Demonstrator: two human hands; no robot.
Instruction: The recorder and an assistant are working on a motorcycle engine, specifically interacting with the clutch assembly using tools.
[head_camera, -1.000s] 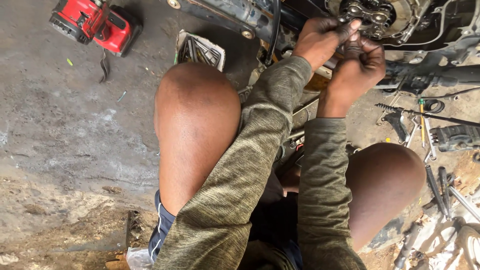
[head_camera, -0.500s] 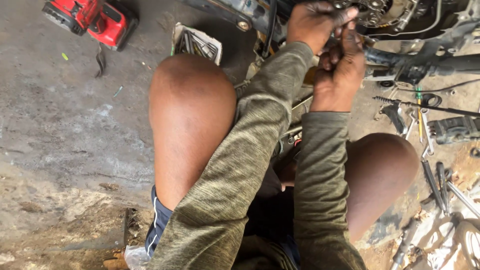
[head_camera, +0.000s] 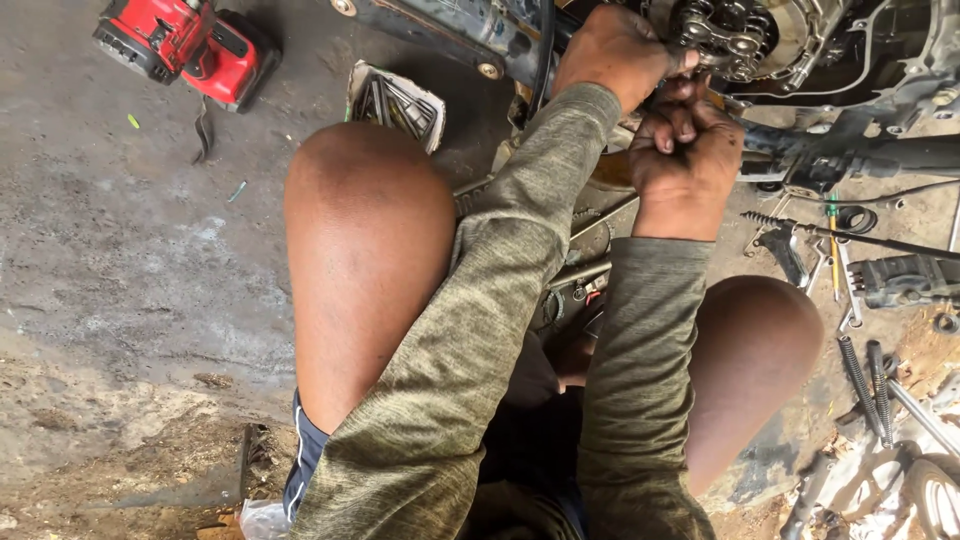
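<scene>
I am squatting in front of a motorcycle engine (head_camera: 850, 60) whose side cover is off. The round clutch assembly (head_camera: 735, 30) with its bolts and springs is exposed at the top. My left hand (head_camera: 612, 50) is pressed against the clutch's left edge, fingers closed around a small dark metal tool (head_camera: 700, 62) that reaches onto the clutch. Just below, my right hand (head_camera: 688, 150) is a tight fist touching the left hand, curled on the same tool's lower end; most of the tool is hidden inside both hands. Both sleeves are olive green.
A red power tool (head_camera: 185, 45) lies on the concrete at top left. An open box of metal bits (head_camera: 395, 100) sits beyond my left knee. Springs (head_camera: 860, 370), a screwdriver (head_camera: 832, 245), a long rod (head_camera: 860, 235) and loose parts litter the ground at right.
Both hands stay locked together at the clutch. The right fist has dropped slightly below the left, and my head has shifted, sliding the view a little.
</scene>
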